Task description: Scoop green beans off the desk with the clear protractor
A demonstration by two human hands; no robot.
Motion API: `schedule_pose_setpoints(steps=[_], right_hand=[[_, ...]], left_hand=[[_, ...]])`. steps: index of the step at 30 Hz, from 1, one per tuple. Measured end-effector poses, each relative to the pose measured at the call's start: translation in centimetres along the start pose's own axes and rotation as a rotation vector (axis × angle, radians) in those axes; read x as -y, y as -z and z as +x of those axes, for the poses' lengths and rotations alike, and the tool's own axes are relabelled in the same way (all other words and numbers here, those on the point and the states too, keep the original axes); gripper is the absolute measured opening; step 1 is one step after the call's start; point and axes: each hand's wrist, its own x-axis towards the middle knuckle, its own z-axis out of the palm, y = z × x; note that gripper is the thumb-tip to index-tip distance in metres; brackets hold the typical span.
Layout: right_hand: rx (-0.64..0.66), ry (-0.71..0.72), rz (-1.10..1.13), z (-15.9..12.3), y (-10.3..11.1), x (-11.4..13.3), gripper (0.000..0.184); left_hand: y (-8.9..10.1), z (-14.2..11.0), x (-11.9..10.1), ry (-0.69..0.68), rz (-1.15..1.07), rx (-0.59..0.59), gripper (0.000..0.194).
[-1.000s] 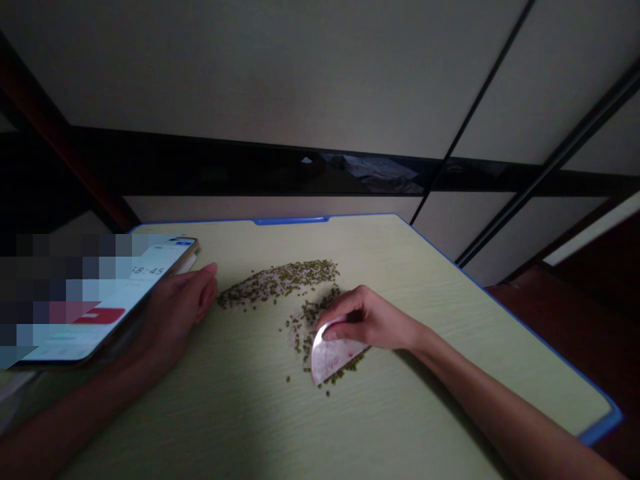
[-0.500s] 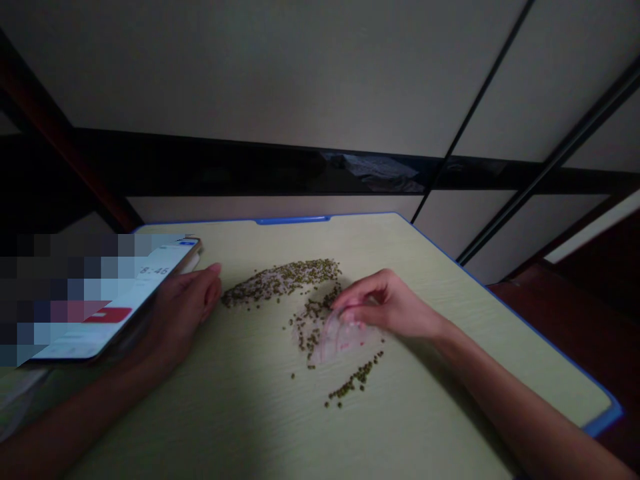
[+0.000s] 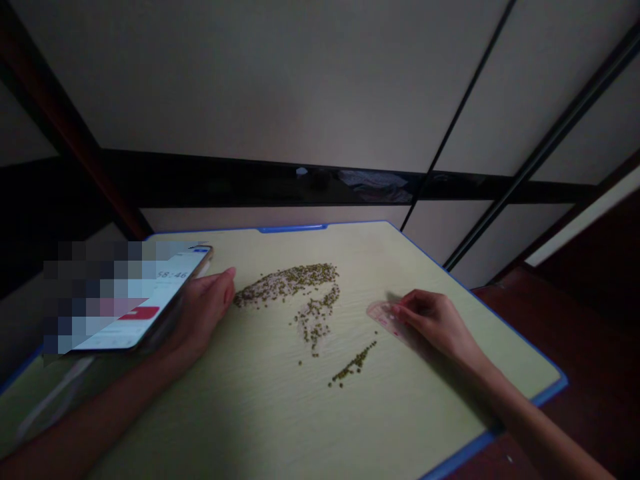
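My right hand [image 3: 433, 317] pinches a small clear plastic bag [image 3: 383, 313] with red print, low over the right part of the table. To its left lie small round green beans, apparently mung beans: a long pile [image 3: 290, 280] mixed with pale bits, a looser patch [image 3: 315, 313] below it, and a thin slanting line [image 3: 355, 363] nearer me. My left hand [image 3: 210, 310] rests at the left end of the long pile, its fingers curled closed and nothing visible in them. Part of its palm is hidden.
A phone [image 3: 175, 287] with a lit timer screen leans behind my left wrist, partly blurred out. The pale table [image 3: 240, 413] has a blue rim. A cabinet front [image 3: 280, 87] stands beyond it. A pale strap or cable [image 3: 55, 397] lies at the left.
My right hand has drawn the plastic bag off the loose bean patch to the right, uncovering the beans there. My left hand keeps its place by the long pile. The view has shifted slightly.
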Motion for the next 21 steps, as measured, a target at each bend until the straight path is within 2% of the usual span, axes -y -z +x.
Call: schedule_pose_setpoints(steps=[3,12,21], right_hand=[[0.014,-0.010,-0.034,-1.3,-0.7,0.7,0.032],[-0.010,-0.017,-0.058,-4.9,-3.1,4.1,0.022],[0.017,-0.023,-0.044,-6.9,-5.7,6.3,0.022]], left_hand=[[0.1,0.0,0.1,0.016,-0.102,0.025,0.040],[-0.1,0.1,0.4,0.019,-0.187,0.043,0.040],[-0.2,-0.1,0.2,0.003,-0.219,0.028,0.037]])
